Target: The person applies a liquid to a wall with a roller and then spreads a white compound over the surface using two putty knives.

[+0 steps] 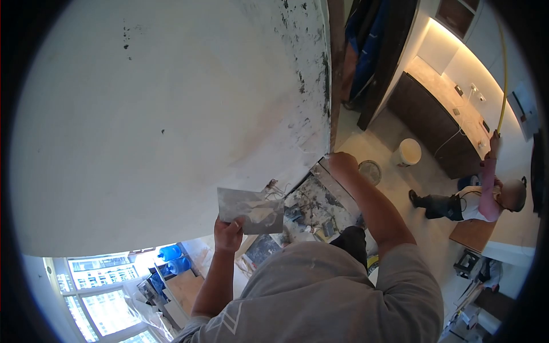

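Clamping fingers of the left hand point(229, 233) on the plastering plate point(239, 206), face-up probably to support whitish paste point(264, 214), and reaching to the wall point(171, 114) corner with the right hand point(342, 164), fingering too hidden to tell.

Plate point(260, 222) in left hand point(229, 233), wall point(171, 126) before that hand, right hand point(342, 164) at wall's edge point(328, 103), bucket point(408, 152) to its right, co-worker point(486, 200) farther right, bottles point(174, 263) left of left hand

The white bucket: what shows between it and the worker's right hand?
In the head view, a round, pale-rimmed object shows between the right hand and white bucket.
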A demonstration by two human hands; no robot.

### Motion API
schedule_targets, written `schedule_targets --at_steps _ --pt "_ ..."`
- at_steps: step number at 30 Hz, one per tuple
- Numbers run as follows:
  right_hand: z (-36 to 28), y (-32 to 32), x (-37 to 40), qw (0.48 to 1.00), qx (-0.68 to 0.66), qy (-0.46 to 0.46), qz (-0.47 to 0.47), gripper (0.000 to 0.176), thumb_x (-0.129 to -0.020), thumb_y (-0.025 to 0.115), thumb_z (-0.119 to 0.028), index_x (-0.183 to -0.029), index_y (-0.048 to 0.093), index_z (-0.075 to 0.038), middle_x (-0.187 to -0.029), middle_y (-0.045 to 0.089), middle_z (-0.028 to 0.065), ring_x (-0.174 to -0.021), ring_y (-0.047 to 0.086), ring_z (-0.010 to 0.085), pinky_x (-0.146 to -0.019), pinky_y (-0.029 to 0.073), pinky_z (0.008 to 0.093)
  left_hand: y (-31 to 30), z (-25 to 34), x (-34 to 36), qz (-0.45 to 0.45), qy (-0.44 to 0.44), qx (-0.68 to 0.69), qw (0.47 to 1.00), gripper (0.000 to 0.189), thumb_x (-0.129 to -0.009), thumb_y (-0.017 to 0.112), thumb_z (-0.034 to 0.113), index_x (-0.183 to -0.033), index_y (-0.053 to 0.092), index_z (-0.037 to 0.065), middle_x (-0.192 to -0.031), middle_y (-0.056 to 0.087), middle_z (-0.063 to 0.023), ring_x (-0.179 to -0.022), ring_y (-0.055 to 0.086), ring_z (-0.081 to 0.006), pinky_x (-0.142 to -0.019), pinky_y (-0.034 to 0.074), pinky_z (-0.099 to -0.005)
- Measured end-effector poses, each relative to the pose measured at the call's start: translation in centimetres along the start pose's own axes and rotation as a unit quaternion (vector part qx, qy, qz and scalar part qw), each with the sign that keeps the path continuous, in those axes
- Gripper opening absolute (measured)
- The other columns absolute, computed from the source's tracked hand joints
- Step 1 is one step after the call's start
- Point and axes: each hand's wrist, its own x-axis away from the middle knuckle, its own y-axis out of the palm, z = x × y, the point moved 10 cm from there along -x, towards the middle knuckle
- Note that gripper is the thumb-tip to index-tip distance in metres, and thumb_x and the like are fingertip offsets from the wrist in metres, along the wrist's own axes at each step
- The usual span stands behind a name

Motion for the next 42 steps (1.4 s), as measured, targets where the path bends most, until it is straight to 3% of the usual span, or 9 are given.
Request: schedule_targets --at_steps 5,12,18,23,28,30,34,38,42 --pt "1.1 6.8 -4.2 1.000 0.004 0.025 0.006 0.023 -0.090 0.058 -0.021 -0.099 0.074 -0.008 -0.095 0.073 0.0140 -0.090 0.071 0.0330 -0.076 0.057 0.0461 -1.6 -0.9 1.1 0.034 -0.002 0.002 0.999 0.049 -0.082 0.055 -0.010 -0.130 0.050 -0.003 -0.121 0.062 -0.0134 -0.116 0.061 -0.0272 -0.103 0.047 -0.0407" --pt "0.5 3.1 -2.8 0.999 -0.016 0.033 0.036 0.025 -0.092 0.059 -0.023 -0.107 0.072 -0.009 -0.093 0.072 0.0142 -0.087 0.071 0.0330 -0.076 0.056 0.0457 -3.2 -1.7 1.5 0.037 -0.018 -0.005 0.999 0.047 -0.081 0.056 -0.009 -0.128 0.054 -0.003 -0.122 0.062 -0.0137 -0.116 0.061 -0.0272 -0.104 0.047 -0.0408" --pt "1.0 -7.2 6.5 0.980 -0.144 0.060 0.122 0.023 -0.093 0.057 -0.026 -0.102 0.073 -0.011 -0.092 0.071 0.0177 -0.086 0.069 0.0376 -0.075 0.054 0.0495 -0.4 -0.9 -1.7 -0.014 -0.020 -0.007 1.000 0.048 -0.082 0.057 -0.009 -0.129 0.054 -0.001 -0.122 0.062 -0.0115 -0.113 0.062 -0.0251 -0.102 0.047 -0.0387" --pt "9.8 -2.4 17.5 0.952 -0.174 0.188 0.166 0.024 -0.094 0.057 -0.029 -0.097 0.070 -0.009 -0.090 0.070 0.0185 -0.084 0.069 0.0387 -0.075 0.054 0.0505 2.8 -3.5 -5.1 -0.100 -0.049 -0.034 0.993 0.052 -0.082 0.063 -0.006 -0.133 0.053 0.000 -0.124 0.062 -0.0089 -0.113 0.061 -0.0235 -0.102 0.047 -0.0391" --pt "19.6 8.1 37.6 0.877 -0.172 0.431 0.125 0.025 -0.090 0.056 -0.024 -0.094 0.070 -0.004 -0.095 0.071 0.0209 -0.091 0.068 0.0399 -0.081 0.054 0.0507 10.8 -6.6 -8.1 -0.213 -0.095 -0.139 0.963 0.055 -0.084 0.063 -0.002 -0.137 0.048 -0.004 -0.127 0.061 -0.0130 -0.116 0.061 -0.0275 -0.102 0.049 -0.0416" --pt "21.6 13.9 46.9 0.798 -0.215 0.557 0.082 0.025 -0.086 0.059 -0.021 -0.098 0.071 -0.002 -0.103 0.071 0.0221 -0.100 0.068 0.0394 -0.086 0.054 0.0487 14.9 -8.0 -7.9 -0.284 -0.106 -0.141 0.942 0.055 -0.084 0.062 -0.001 -0.137 0.047 -0.004 -0.127 0.061 -0.0132 -0.117 0.060 -0.0277 -0.102 0.048 -0.0414" --pt "20.4 22.2 60.9 0.685 -0.257 0.679 0.056 0.029 -0.084 0.057 -0.018 -0.104 0.070 -0.002 -0.108 0.070 0.0231 -0.103 0.068 0.0375 -0.090 0.053 0.0467 21.7 -10.5 -6.8 -0.375 -0.146 -0.148 0.903 0.056 -0.084 0.064 -0.003 -0.137 0.046 -0.003 -0.128 0.060 -0.0118 -0.117 0.059 -0.0267 -0.104 0.046 -0.0419" --pt "19.8 28.8 65.8 0.611 -0.283 0.740 -0.003 0.031 -0.089 0.058 -0.022 -0.111 0.070 -0.003 -0.116 0.069 0.0203 -0.110 0.067 0.0339 -0.092 0.054 0.0438 25.0 -12.6 -6.9 -0.404 -0.151 -0.182 0.884 0.055 -0.083 0.064 -0.003 -0.136 0.047 -0.002 -0.127 0.060 -0.0106 -0.116 0.059 -0.0246 -0.105 0.044 -0.0382" --pt "21.3 32.9 67.8 0.578 -0.298 0.759 -0.015 0.035 -0.091 0.060 -0.029 -0.113 0.069 -0.003 -0.120 0.068 0.0209 -0.114 0.066 0.0321 -0.094 0.053 0.0435 26.9 -13.0 -6.2 -0.428 -0.160 -0.194 0.868 0.055 -0.083 0.063 -0.004 -0.136 0.048 -0.002 -0.126 0.060 -0.0098 -0.115 0.060 -0.0229 -0.105 0.043 -0.0362"
